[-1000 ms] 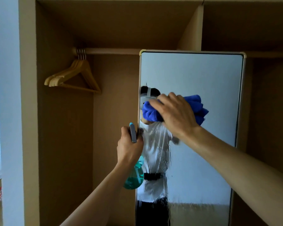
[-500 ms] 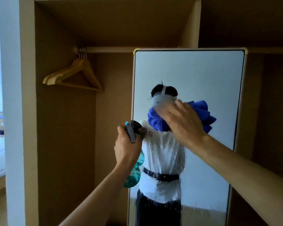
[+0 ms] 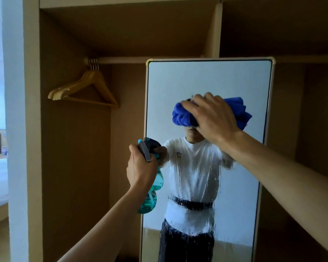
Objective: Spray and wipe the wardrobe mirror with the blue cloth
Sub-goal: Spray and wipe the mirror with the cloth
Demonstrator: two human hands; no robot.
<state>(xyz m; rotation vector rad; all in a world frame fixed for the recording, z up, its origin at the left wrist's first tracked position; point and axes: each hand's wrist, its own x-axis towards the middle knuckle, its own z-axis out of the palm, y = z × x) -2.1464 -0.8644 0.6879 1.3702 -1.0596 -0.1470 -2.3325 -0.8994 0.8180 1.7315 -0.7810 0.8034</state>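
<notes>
The fingers of the right hand are curled over a bunched blue microfibre cloth. They grip it and press it against the glass, with folds of cloth spilling out on both sides of the palm. The left hand has its fingers wrapped round the neck of a translucent teal plastic spray bottle, which it holds upright just beside the mirror's left edge. Whether a finger rests on the trigger cannot be seen.

The tall, pale-framed wardrobe mirror stands inside the open brown wardrobe. The cloth sits on its upper middle area.

Over the last second the cloth has travelled rightward across the glass, from close to the left frame to nearer the centre, at much the same height. The bottle hand has stayed by the left edge.

That points to spraying being over for now and a sideways wiping stroke being under way. Wet streaks and runs cover the glass from just below the cloth down to the bottom of the view, so most of the wiping seems still to come.

The glass above the cloth looks clean and dry. The likely next need is to work the cloth down through the streaked band before the runs dry.

Pale wooden hangers hang on the rail to the left.
</notes>
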